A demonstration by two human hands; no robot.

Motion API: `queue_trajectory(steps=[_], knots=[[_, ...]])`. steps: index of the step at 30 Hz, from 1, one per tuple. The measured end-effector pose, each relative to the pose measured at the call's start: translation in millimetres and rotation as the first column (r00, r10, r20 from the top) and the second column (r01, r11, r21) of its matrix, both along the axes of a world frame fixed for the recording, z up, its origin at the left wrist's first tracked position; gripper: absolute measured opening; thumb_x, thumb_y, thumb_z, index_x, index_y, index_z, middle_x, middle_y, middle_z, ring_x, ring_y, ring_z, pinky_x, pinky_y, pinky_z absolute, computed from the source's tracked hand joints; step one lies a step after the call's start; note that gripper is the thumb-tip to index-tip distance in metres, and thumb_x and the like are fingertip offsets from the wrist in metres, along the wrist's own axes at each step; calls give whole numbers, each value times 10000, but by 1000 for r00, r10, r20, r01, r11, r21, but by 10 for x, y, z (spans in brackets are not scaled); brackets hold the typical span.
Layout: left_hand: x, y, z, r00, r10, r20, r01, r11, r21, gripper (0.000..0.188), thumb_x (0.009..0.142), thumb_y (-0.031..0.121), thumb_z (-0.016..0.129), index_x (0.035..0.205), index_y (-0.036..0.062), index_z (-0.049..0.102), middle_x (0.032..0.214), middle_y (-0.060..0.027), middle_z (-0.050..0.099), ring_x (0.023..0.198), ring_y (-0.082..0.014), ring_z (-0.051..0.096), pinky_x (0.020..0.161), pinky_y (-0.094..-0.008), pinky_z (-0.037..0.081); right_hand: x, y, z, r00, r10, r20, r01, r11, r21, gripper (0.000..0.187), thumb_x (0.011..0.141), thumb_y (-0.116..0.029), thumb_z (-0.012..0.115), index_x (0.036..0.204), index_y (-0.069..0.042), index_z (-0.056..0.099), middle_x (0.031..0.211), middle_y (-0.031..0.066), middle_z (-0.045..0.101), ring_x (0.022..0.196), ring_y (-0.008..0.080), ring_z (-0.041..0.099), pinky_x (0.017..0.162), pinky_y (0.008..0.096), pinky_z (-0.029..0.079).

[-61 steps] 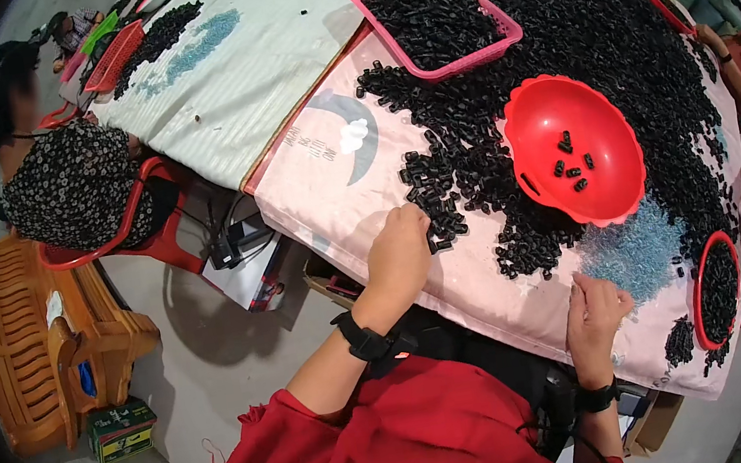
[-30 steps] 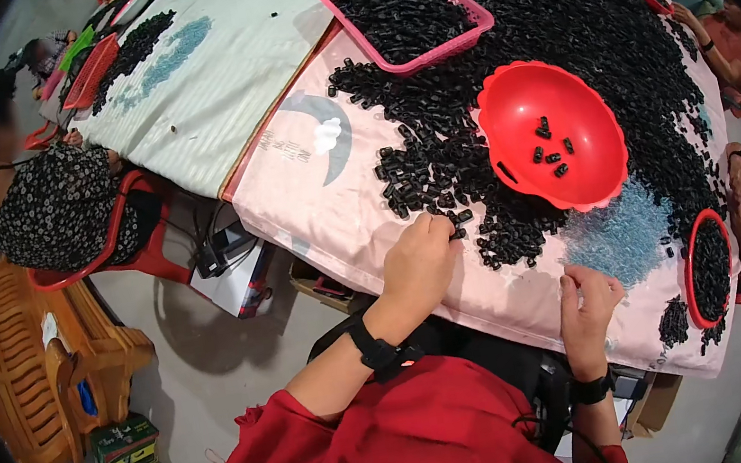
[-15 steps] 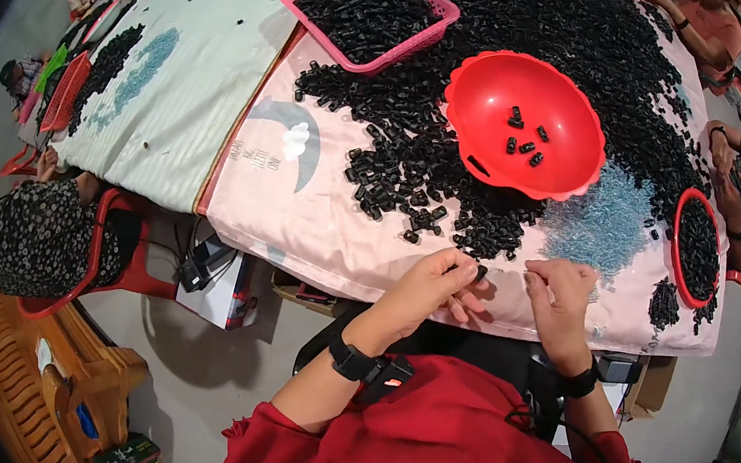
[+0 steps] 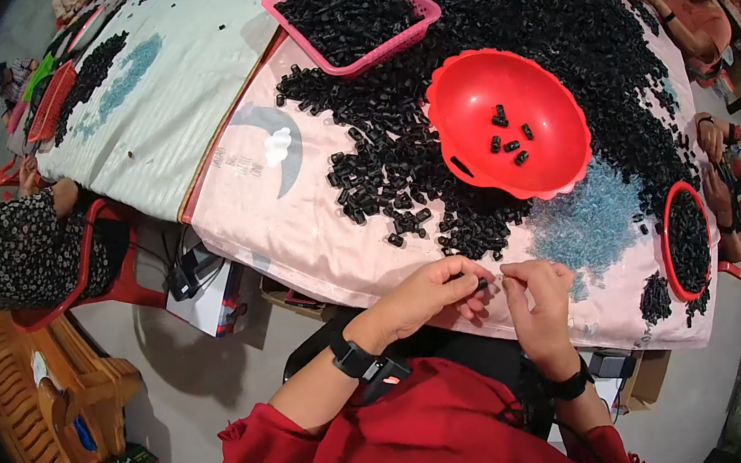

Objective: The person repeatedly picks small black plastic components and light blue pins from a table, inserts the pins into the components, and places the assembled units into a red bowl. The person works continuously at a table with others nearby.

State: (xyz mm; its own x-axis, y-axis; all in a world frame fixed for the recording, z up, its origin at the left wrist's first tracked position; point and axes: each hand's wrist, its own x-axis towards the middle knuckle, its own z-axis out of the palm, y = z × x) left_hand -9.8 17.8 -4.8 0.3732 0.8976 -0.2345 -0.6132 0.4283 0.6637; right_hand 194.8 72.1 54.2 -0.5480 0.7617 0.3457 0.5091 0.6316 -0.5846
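At the table's near edge, my left hand (image 4: pixel 429 299) pinches a small black plastic piece (image 4: pixel 481 284) between thumb and fingers. My right hand (image 4: pixel 541 297) is close beside it on the right, thumb and forefinger pressed together toward that piece. Whatever they pinch is too small to make out. Beyond my hands, loose black pieces (image 4: pixel 476 233) like it form a spreading heap. To the right lies a pile of small, clear bluish pieces (image 4: pixel 585 223). A red scalloped bowl (image 4: pixel 538 101) rests on the black heap, with several black pieces inside.
A pink basket (image 4: pixel 427 20) full of black pieces stands at the back. A red oval basket (image 4: pixel 671 255) of them sits at the right edge. People (image 4: pixel 695 30) sit along the right side, and another (image 4: pixel 36 238) at the left, by a white-covered table (image 4: pixel 171 117).
My right hand has moved left, its fingertips closer to the black piece in my left hand. The whole view has shifted slightly. The bowl's contents look the same.
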Motion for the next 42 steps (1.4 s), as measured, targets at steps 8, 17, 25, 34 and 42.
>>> queue_trajectory(steps=[8,17,25,34,42], knots=[[-61,-19,157,999,-26,28,27,999,-44,240,1077,174,661,1272,40,624,1090,-54,695,919,-111,664,780,-253,582,44,-8,19,999,10,42,-11,1000,20,149,939,-37,731,1080,-83,714,932,43,683,849,211,625,918,393,360],[-32,-47,-2,1000,14,23,-15,1000,25,272,1095,163,619,1312,0,625,1126,-105,728,1020,-236,765,808,-317,645,6,-64,49,1000,-23,-7,23,1000,-18,182,923,-6,727,1093,-68,704,943,48,687,856,205,636,914,396,359],[-51,-30,34,998,14,-64,-13,1000,17,246,1045,156,705,1247,19,678,1055,-84,746,812,-123,696,708,-248,591,-14,-102,106,999,15,-44,-17,999,-34,170,902,-18,746,1059,-73,709,950,46,681,828,200,621,918,396,361],[9,-35,62,996,47,-70,-46,999,12,193,1030,124,719,1183,21,663,991,-78,748,858,-129,721,706,-257,606,-27,-113,129,997,54,-58,-57,997,-57,149,898,-27,753,1031,-82,714,930,44,681,822,202,620,913,391,363],[29,-30,49,997,28,-69,-29,1000,-9,202,1018,102,729,1187,22,650,972,-53,715,834,-125,717,729,-272,622,-20,-125,119,998,45,-32,-47,997,-63,140,903,-37,756,1024,-99,723,933,27,698,837,190,643,920,394,364]])
